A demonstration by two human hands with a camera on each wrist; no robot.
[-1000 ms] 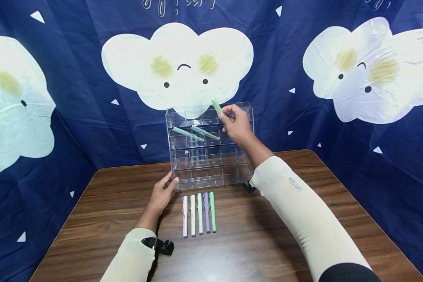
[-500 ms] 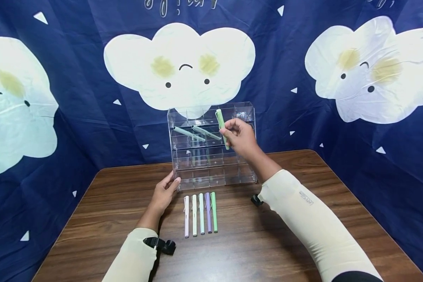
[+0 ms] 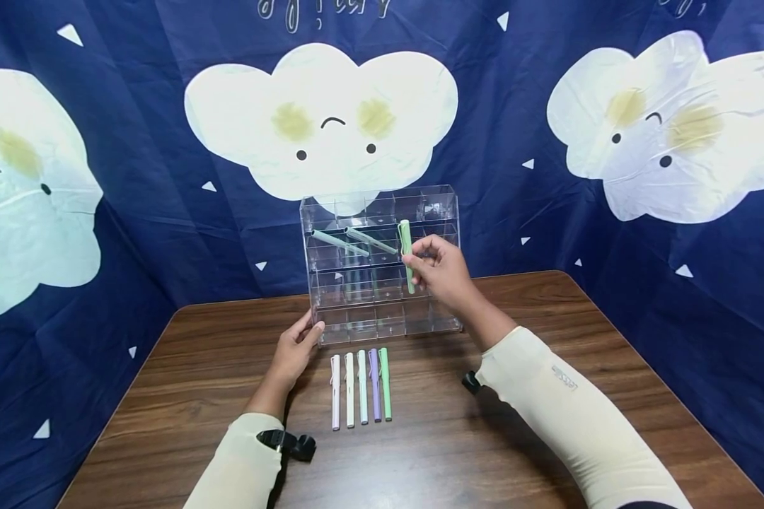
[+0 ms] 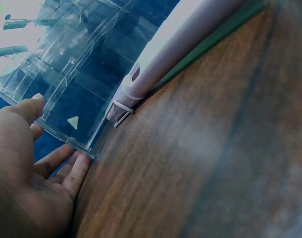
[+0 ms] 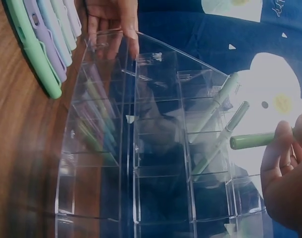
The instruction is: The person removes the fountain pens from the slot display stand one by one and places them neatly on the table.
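My right hand (image 3: pixel 444 272) pinches a light green pen (image 3: pixel 406 237) between thumb and fingers, nearly upright in front of the clear plastic rack (image 3: pixel 388 312). In the right wrist view, one end of that pen (image 5: pixel 250 141) sticks out past the fingertips. My left hand (image 3: pixel 293 353) grips the rack's lower left edge, thumb on the front and fingers at its side. Two pale green pens, a left one (image 3: pixel 339 242) and a right one (image 3: pixel 371 240), lie slanted in the rack's second tier from the top.
On the wooden table (image 3: pixel 484 438) before the rack, several pens lie side by side: pink (image 3: pixel 336 392), cream (image 3: pixel 349 390), light blue (image 3: pixel 362 387), purple (image 3: pixel 375 385) and green (image 3: pixel 385 384). A blue cloth with white clouds (image 3: pixel 321 106) hangs behind.
My right hand has come down from the rack's top tier with the green pen, which has swung more upright. The left hand has kept its place on the rack.
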